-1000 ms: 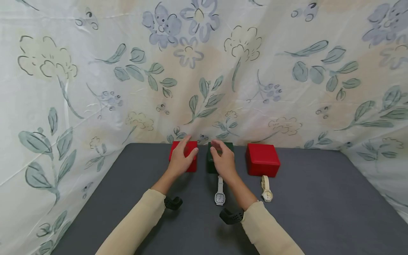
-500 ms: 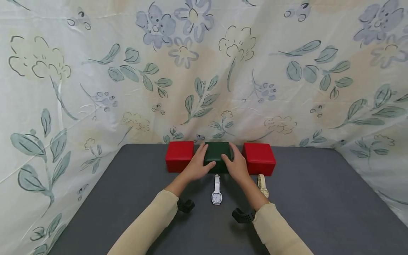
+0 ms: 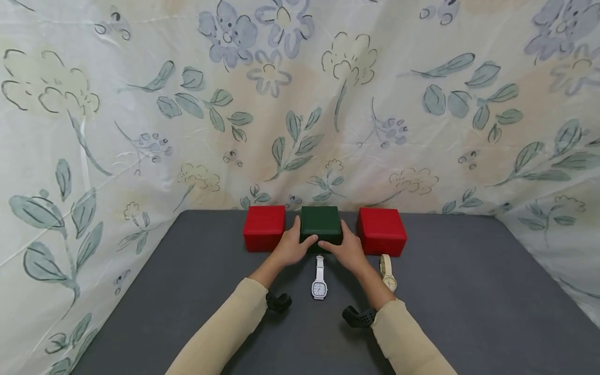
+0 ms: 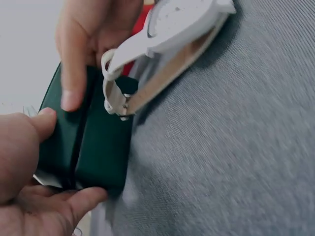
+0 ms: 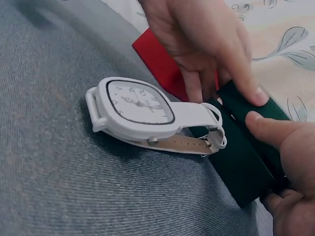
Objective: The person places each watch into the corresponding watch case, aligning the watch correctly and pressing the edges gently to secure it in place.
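Observation:
A dark green box [image 3: 321, 220] stands at the back of the grey table, with a hand at each side of it. My left hand [image 3: 288, 249] grips its left side, thumb on the front near the lid seam. On the right side my right hand [image 3: 350, 251] holds it the same way, the two thumb tips close together at the front. Both wrist views show the thumbs on the lid part and fingers curled at the box's sides. A white watch [image 5: 139, 105] with a squarish dial and buckled strap lies right before the box.
Red boxes flank the green one, a left red box [image 3: 264, 229] and a right red box [image 3: 382, 232]. A cream watch [image 3: 387, 272] lies before the right one, beside my right forearm. Behind the grey table [image 3: 450, 291] hangs a floral cloth [image 3: 300, 104].
Both hands have moved from above the left red box and the green box to the green box's sides. The thumbs have since come closer together at its front.

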